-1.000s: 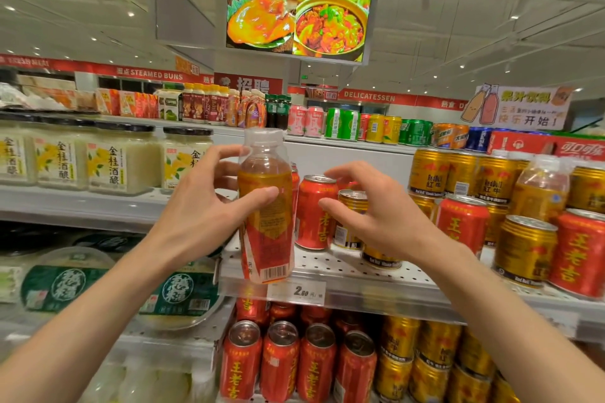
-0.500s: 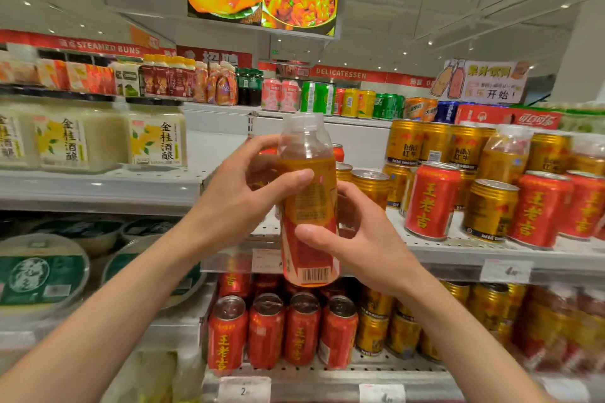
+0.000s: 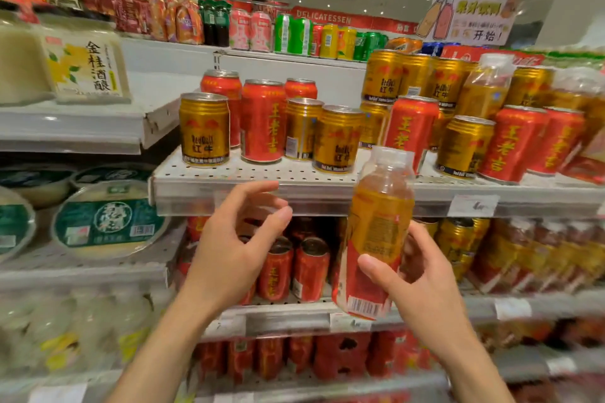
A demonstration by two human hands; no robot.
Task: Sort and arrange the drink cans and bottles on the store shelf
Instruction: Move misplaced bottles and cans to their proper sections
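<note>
My right hand (image 3: 415, 275) grips an amber tea bottle (image 3: 376, 232) with a red and gold label, held upright in front of the white perforated shelf (image 3: 262, 177). My left hand (image 3: 235, 249) hovers to the left of it, fingers loosely spread, holding nothing. On that shelf stand mixed gold cans (image 3: 204, 129) and red cans (image 3: 262, 121). Two more amber bottles (image 3: 484, 85) stand among the cans at the right.
A lower shelf holds rows of red cans (image 3: 309, 268) and gold cans (image 3: 455, 239). Left shelves carry white jars (image 3: 88, 65) and round green-lidded tubs (image 3: 108, 222). Assorted bottles and cans (image 3: 291, 33) line the top shelf.
The bottle passed from my left hand to my right hand and moved down and right. My left hand let go. The view dropped and shifted toward the shelf.
</note>
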